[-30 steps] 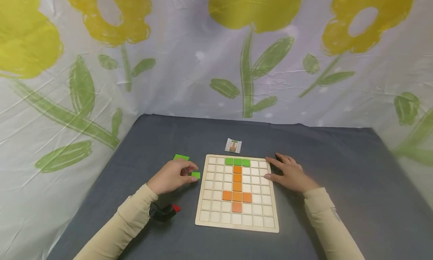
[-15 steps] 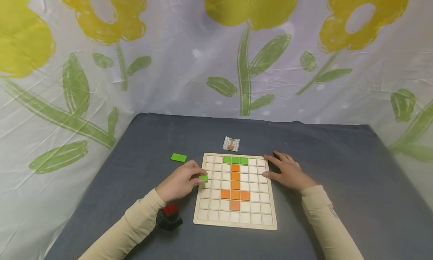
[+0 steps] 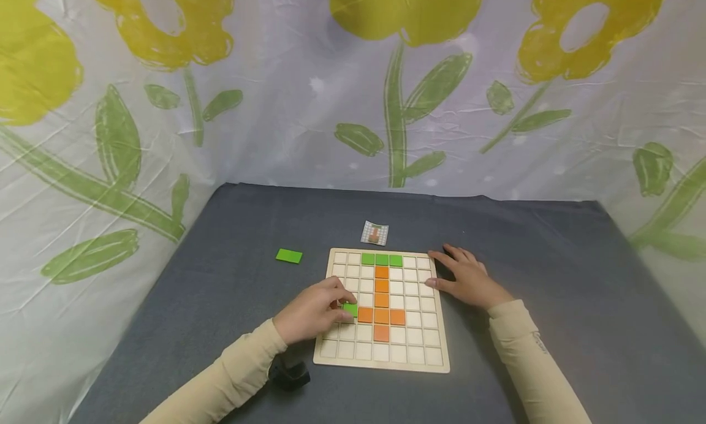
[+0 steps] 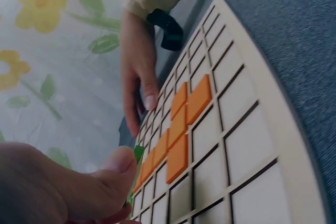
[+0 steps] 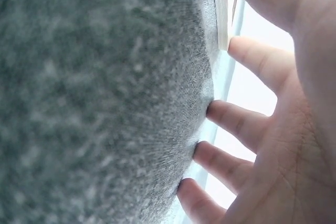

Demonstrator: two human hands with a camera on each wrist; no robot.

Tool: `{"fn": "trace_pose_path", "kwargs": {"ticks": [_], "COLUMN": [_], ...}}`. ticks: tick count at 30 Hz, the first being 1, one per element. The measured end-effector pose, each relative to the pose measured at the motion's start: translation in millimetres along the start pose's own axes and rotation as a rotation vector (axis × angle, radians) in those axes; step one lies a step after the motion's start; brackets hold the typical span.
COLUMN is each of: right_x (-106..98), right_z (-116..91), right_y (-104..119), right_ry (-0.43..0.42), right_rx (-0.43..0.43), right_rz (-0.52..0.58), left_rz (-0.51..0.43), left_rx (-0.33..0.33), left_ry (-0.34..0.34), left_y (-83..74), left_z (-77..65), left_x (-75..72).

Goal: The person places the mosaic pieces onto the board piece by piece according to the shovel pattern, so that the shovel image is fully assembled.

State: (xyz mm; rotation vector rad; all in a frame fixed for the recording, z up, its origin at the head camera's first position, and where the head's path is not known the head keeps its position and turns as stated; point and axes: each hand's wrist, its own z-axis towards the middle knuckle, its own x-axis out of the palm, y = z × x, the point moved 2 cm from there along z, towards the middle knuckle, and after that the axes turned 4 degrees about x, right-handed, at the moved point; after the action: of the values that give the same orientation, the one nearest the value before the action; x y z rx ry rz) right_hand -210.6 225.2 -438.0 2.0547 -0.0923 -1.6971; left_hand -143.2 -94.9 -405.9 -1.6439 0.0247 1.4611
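Observation:
My left hand (image 3: 313,309) pinches a green square tile (image 3: 350,310) between thumb and fingers, over the left part of the wooden grid board (image 3: 380,368). In the left wrist view the green tile (image 4: 138,154) shows only as a thin edge beside the thumb. Orange tiles (image 3: 381,300) form a cross on the board, with its crossbar just right of the held tile. Along the top row lie 3 green tiles (image 3: 382,260). My right hand (image 3: 467,280) rests at the board's right edge, its fingers spread; in the right wrist view several fingertips (image 5: 216,109) touch the cloth.
Left of the board lies a green rectangular piece (image 3: 289,256) on the dark cloth (image 3: 220,289). A small printed card (image 3: 374,233) with a grid pattern sits behind the board. A flowered curtain (image 3: 287,105) closes off the back and sides.
My left hand has carried the green tile from the cloth rightward onto the board, down to beside the orange crossbar. The right hand stays at the board's edge. The view has shifted slightly.

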Motion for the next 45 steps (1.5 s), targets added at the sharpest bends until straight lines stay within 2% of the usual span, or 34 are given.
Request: {"fn": "trace_pose_path", "kwargs": {"ticks": [6, 18, 26, 33, 45], "right_x": [-0.4, 1.3, 1.5, 1.8, 3.4], "right_z": [0.8, 0.7, 0.0, 0.6, 2.3], "right_y": [-0.5, -1.1, 0.5, -0.2, -2.6], "right_ry": [0.011, 0.011, 0.006, 0.0, 0.002], "right_rx": [0.003, 0.004, 0.011, 0.01, 0.014], "right_rz": [-0.001, 0.005, 0.0, -0.003, -0.008], "left_rz": [-0.005, 0.04, 0.017, 0.05, 0.036], "left_rx": [0.014, 0.098, 0.083, 0.102, 0.079], "left_ry": [0.01, 0.043, 0.042, 0.037, 0.078], "left_y": [-1.5, -5.4, -5.7, -6.0, -6.2], "left_z": [0.1, -1.0, -2.6, -0.8, 2.5], "left_x": [9.1, 26.5, 31.2, 33.0, 31.9]}}
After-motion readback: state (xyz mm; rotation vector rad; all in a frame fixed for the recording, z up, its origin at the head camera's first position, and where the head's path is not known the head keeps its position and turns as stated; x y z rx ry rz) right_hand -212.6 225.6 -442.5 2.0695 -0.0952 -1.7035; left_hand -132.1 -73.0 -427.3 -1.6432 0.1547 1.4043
